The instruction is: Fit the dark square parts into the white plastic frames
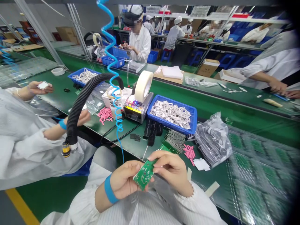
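The green circuit board is hanging between both hands by the near edge of the bench, probably light, stiff and fragile, its edges offering the safest hold. The left hand is clasping its left side between thumb and fingers, while the right hand's narrowly bent fingers are pinching its upper right edge.

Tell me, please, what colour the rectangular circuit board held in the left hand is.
The rectangular circuit board is green, shown best in the head view.
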`<action>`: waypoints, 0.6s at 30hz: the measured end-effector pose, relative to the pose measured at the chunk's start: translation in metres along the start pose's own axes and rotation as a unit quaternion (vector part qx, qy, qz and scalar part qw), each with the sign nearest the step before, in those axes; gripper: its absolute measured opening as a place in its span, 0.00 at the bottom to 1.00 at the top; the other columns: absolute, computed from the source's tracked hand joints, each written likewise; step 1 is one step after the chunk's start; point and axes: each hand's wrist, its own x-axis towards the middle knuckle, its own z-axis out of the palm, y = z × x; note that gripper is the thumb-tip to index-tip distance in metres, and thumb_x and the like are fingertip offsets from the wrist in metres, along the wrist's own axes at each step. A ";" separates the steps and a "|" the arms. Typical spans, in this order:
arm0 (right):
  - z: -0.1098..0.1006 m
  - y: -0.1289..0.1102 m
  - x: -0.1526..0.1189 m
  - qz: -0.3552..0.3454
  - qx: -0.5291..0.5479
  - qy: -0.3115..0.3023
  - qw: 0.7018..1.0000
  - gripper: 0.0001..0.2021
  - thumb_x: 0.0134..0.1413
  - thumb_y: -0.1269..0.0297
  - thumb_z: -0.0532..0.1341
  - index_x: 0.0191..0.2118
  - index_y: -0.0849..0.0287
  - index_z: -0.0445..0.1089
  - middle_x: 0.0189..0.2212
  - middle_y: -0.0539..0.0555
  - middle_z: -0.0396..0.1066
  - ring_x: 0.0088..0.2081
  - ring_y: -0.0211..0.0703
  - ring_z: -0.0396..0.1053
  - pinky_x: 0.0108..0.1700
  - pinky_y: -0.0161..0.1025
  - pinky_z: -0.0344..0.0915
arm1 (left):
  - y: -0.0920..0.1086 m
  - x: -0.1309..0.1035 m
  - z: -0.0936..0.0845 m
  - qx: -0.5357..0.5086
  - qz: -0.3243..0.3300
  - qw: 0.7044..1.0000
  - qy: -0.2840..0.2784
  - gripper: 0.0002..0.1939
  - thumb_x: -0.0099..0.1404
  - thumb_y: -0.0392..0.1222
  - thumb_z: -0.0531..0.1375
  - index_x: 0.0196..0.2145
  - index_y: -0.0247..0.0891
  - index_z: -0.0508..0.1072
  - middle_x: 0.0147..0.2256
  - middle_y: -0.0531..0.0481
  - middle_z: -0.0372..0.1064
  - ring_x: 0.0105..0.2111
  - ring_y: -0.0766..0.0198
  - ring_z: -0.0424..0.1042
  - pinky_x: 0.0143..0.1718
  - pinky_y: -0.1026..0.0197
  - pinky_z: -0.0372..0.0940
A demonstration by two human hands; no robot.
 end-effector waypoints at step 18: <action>-0.007 0.003 0.006 -0.010 -0.051 -0.124 0.991 0.05 0.51 0.75 0.62 0.30 0.58 0.68 0.35 0.52 0.74 0.35 0.36 0.71 0.38 0.35 0.68 | -0.002 -0.003 -0.006 -0.009 -0.038 0.999 0.003 0.16 0.54 0.48 0.65 0.36 0.34 0.76 0.32 0.43 0.78 0.28 0.62 0.76 0.33 0.61 0.70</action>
